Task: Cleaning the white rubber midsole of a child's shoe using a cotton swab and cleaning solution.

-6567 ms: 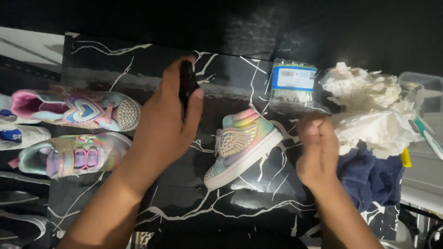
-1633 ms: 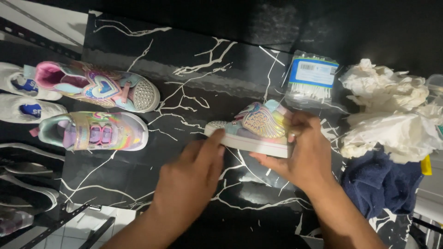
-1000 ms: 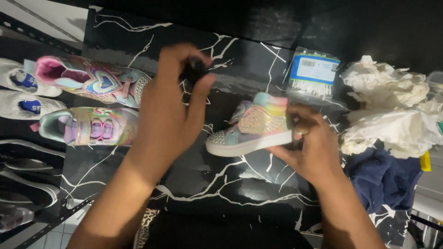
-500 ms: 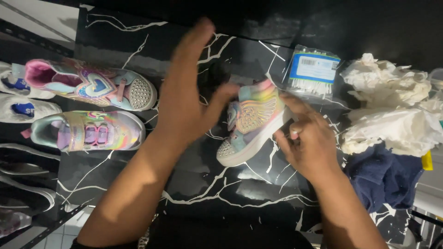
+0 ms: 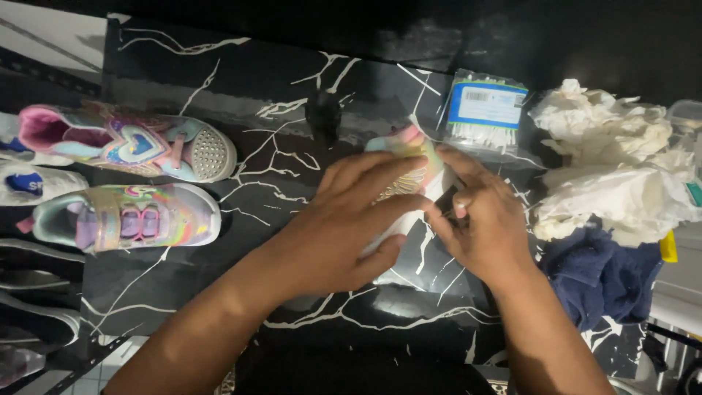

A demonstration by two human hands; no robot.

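Pastel high-top shoe (image 5: 411,143) with a gold wing on its side sits mid-frame on the black marble-pattern tabletop (image 5: 219,88), mostly covered by both hands. Left hand (image 5: 351,219) lies flat over its side and toe, fingers spread and curled around it, thumb underneath near the sole: gripping the shoe. Right hand (image 5: 479,219) pinches the heel end from the right side, fingertips on the white sole edge, closed on the shoe as well. Only the collar and a bit of wing show, so whether the shoe is lifted or resting on the table cannot be told.

Step in hand, as a judgement: two-handed steadying and turning of the shoe. Next move probably calls for a firm hold with one hand so the other can let go.

Far right: white crumpled tissue pile (image 5: 614,161), dark blue cloth (image 5: 596,281) below it. Upper centre-right: clear cotton swab pack (image 5: 484,117) with blue label, just beside the shoe. Left: heart-patch shoe (image 5: 131,146) and rainbow strap shoe (image 5: 124,219), well apart from the hands.
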